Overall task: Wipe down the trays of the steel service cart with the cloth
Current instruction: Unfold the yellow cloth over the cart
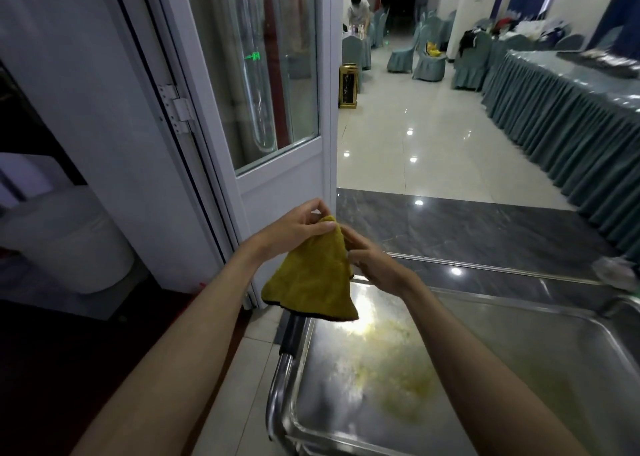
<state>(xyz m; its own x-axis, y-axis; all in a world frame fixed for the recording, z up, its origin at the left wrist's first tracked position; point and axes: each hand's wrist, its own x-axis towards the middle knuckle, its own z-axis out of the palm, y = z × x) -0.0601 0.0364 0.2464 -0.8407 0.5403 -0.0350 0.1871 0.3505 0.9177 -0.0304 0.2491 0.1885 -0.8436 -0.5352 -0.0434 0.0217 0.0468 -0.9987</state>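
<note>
Pinched at its top edge between both hands: yellow cloth (313, 275), left hand (294, 228) with thumb and fingers nipping the peak, right hand (372, 258) with fingers curled onto the adjoining edge. Each grip narrow, holding only cloth. Hangs free in a rough triangle, dark-trimmed hem lowest, above the far left corner of the top tray (519, 369) of the steel cart, not touching the metal.

Not yet wiping, by the look of it; more likely unfolding or refolding for a first pass. Yellowish smear (398, 379) spread across the tray floor, glare beside it.

Possible trouble from here:
- Loose, unfolded cloth dragged one-handed: likely to bunch and smear the residue about rather than lift it.
- Pinch so light at one corner: apt to slip, cloth dropping into the smear or over the rim to the floor.
- Raised tray rim and rounded corners: residue easily pushed there and left.
- Hard push against the cart handle (277, 379) side: cart perhaps rolling toward the glass door (277, 178) just beside it; wheels hidden, so no telling whether locked.
- Crumpled wrapper (616, 272) at the far right edge: may get swept off.

Writing: none legible. Green glow (252, 56) reflected in the door glass, too blurred to read. Gold stand (348, 85) on the hall floor, markings too small. Skirted table (571, 109) to the right, unlabelled.
</note>
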